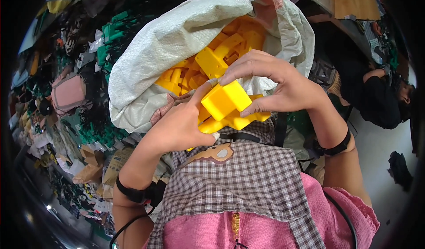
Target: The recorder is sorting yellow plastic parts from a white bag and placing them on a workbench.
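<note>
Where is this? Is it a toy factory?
Probably a small workshop or factory floor for plastic parts, toys or not. A big woven sack brims with yellow plastic pieces, green plastic parts lie heaped nearby, and both hands hold a yellow piece.

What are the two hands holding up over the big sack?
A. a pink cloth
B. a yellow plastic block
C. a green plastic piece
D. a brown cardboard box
B: the left hand and right hand both grip a yellow plastic block, the same colour as the pieces filling the grey woven sack behind it.
</note>
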The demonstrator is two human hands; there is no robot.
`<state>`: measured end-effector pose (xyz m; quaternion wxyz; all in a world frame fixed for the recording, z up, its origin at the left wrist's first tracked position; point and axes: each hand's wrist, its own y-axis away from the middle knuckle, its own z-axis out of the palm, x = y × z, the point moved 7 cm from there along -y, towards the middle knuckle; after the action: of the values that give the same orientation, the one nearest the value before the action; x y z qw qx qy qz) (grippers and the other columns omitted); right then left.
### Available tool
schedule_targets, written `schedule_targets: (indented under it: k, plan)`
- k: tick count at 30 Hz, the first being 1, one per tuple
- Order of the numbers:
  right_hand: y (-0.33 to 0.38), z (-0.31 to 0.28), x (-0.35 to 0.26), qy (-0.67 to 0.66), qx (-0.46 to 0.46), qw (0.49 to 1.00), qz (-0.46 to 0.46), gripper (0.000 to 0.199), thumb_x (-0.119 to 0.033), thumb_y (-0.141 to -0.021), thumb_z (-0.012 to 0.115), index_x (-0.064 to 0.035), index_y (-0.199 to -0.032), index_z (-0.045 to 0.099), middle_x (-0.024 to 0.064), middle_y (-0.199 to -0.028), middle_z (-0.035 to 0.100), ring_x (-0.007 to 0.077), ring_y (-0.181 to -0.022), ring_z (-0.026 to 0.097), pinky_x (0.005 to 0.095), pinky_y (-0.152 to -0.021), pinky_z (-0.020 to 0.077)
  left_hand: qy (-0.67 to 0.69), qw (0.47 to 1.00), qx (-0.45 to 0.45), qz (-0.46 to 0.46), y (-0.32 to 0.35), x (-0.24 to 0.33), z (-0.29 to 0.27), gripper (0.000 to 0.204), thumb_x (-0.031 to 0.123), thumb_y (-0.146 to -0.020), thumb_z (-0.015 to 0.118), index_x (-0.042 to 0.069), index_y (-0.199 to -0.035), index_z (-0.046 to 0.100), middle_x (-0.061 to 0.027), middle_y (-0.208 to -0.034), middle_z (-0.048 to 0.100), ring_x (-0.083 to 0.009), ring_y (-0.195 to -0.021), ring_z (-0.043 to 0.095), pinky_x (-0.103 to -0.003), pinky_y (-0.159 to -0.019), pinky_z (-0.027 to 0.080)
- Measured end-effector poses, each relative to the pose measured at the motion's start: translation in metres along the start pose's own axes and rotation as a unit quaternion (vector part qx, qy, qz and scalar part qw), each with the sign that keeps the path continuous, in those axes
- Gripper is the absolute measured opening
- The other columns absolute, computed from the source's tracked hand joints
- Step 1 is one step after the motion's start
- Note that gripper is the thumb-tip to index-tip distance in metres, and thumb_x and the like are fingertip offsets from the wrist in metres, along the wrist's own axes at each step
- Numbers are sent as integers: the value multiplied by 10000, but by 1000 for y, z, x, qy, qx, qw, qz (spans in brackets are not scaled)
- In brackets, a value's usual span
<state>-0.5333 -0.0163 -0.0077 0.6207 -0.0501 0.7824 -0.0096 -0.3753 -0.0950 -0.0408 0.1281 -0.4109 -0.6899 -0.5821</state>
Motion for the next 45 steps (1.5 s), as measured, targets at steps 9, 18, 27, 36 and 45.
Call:
schedule_targets:
  k: [9, 18, 27, 36, 45]
  plan:
    - [-1, 7, -1, 7, -9, 1000, -13, 519, -162, -764, 787, -66, -1234, 589, 115, -1164, 625, 309, -1125, 587, 398, -972, 461, -29, 999, -20, 2, 2, -3, -2, 1059, 262, -672, 752, 41, -1520, 157, -270, -999, 677, -418, -970, 669, -450, -932, 496]
    - [2, 21, 6, -25, -29, 999, 23, 527, -108, -739, 808, -72, -1228, 617, 94, -1165, 645, 287, -1083, 619, 385, -939, 482, -82, 996, -21, 19, 2, -6, 3, 1038, 296, -670, 781, 49, -1504, 215, -258, -1138, 637, -423, -1056, 627, -465, -957, 477]
    - [2, 23, 8, -22, -22, 999, 7, 532, -125, -739, 813, -59, -1228, 614, 102, -1179, 643, 288, -1078, 618, 380, -936, 482, -70, 996, -8, 58, 1, -6, 4, 1049, 267, -693, 768, 29, -1515, 162, -294, -1102, 639, -437, -1011, 640, -470, -906, 506]
    - [5, 24, 12, -11, -16, 1000, 1, 527, -146, -743, 803, -62, -1228, 616, 105, -1189, 640, 290, -1094, 612, 382, -955, 474, -58, 998, -30, -3, 0, -5, 0, 1012, 293, -667, 762, 62, -1497, 229, -245, -1178, 617, -433, -1073, 613, -476, -940, 486]
    - [4, 24, 13, -18, -10, 1000, -5, 544, -134, -724, 786, -77, -1233, 601, 104, -1165, 628, 302, -1095, 597, 393, -963, 464, -57, 998, -17, -1, -1, -5, 0, 1008, 263, -647, 769, 63, -1487, 249, -250, -1149, 629, -441, -1061, 617, -459, -927, 499]
